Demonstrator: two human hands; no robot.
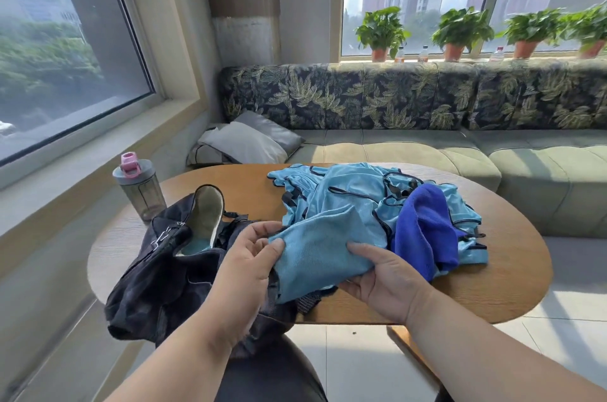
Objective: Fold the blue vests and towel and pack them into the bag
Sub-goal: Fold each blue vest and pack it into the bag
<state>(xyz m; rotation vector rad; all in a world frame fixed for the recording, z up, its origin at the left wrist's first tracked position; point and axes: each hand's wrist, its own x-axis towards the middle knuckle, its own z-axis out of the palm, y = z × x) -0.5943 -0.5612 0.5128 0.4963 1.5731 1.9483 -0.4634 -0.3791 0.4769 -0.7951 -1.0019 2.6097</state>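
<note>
**Folded light-blue piece held at the mouth of the bag**

Both hands hold one light-blue folded cloth in the lower middle of the frame. The left hand pinches its left edge with thumb and fingers curled onto the fabric; the right hand cups its lower right corner from beneath, thumb pressed on top. Whether this piece is a vest or a towel I cannot tell. It hangs just above the right edge of the dark bag, which slumps open at the lower left of the wooden surface, something light blue already showing inside.

The pile of blue vests lies crumpled right of centre, unfolded, with a deep-blue towel draped over its right side. A bottle with a pink lid stands left of the bag.

To do this step well, it seems wise to keep the fold pinched flat, carry it leftward over the opening, and lay it in without letting the layers slide apart; the limp bag mouth may need spreading first.
</note>
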